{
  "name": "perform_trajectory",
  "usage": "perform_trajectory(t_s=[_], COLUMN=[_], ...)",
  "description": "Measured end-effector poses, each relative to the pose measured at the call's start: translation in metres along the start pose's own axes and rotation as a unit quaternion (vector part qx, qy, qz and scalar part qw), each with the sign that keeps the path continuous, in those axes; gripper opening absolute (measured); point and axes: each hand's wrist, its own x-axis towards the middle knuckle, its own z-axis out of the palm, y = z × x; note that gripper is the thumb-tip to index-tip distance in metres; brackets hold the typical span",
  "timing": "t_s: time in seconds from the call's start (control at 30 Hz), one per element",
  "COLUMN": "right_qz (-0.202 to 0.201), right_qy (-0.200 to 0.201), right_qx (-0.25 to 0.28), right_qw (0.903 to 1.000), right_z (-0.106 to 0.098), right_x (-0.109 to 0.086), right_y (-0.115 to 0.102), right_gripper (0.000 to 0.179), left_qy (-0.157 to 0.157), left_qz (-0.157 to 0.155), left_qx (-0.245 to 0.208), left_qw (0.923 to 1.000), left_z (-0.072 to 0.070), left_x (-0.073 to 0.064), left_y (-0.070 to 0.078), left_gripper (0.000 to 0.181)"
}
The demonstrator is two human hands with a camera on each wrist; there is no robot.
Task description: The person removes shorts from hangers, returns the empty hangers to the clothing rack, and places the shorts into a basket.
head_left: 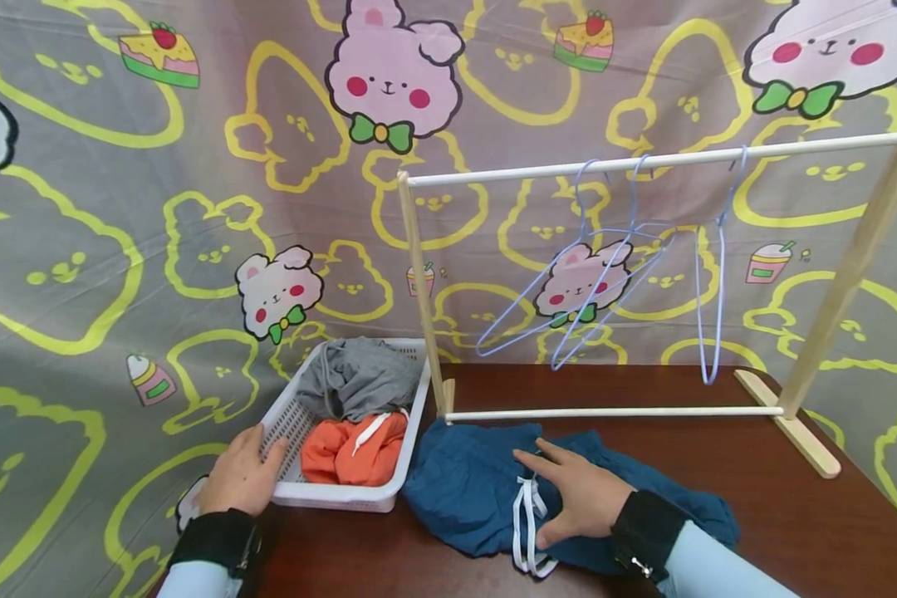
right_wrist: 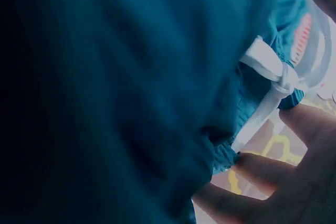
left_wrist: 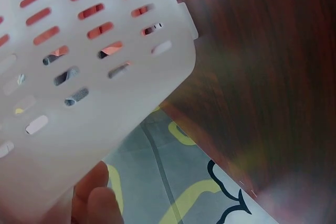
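Observation:
My left hand (head_left: 242, 473) grips the left side of a white perforated plastic basket (head_left: 336, 496), thumb toward the inside. In the left wrist view the fingertips (left_wrist: 102, 203) curl at the edge of the basket wall (left_wrist: 126, 98). A crumpled blue drawstring garment (head_left: 459, 490), shorts or trousers, lies on the table right of the basket. Over it my right hand (head_left: 586, 490) is spread, beside the white drawstring (head_left: 519, 531). Up close, the right fingers (right_wrist: 262, 171) touch the waistband near the knotted cord (right_wrist: 283, 80); nothing is pinched.
Inside the basket lie a grey garment (head_left: 366, 374) and an orange one (head_left: 336, 453) with a white cord. Behind the blue garment stands a wooden rack (head_left: 419, 282) with a white rail (head_left: 493, 173). Several blue hangers (head_left: 720, 282) hang there. A patterned curtain (head_left: 194, 166) closes off the back.

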Motion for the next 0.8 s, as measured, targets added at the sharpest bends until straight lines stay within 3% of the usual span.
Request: perform_trajectory(t_s=[0.17, 0.4, 0.6, 0.8], right_qz=[0.015, 0.001, 0.009, 0.014], right_qy=[-0.025, -0.031, -0.038, -0.032], right_qx=[-0.056, -0.132, -0.159, -0.178], right_qw=[0.998, 0.9908, 0.9866, 0.9834], right_z=[0.004, 0.008, 0.008, 0.01], right_x=[0.008, 0.019, 0.027, 0.031], right_y=[-0.007, -0.019, -0.026, -0.026], right_gripper=[0.111, 0.108, 0.107, 0.09], left_qy=[0.003, 0.004, -0.001, -0.003], left_qz=[0.004, 0.003, 0.004, 0.003], left_qx=[0.002, -0.001, 0.0, 0.001], left_qw=[1.0, 1.0, 1.0, 1.0], left_z=[-0.001, -0.001, -0.001, 0.0], left_x=[0.001, 0.003, 0.003, 0.002], left_y=[0.0, -0.002, -0.003, 0.0], left_gripper=[0.08, 0.08, 0.08, 0.08])
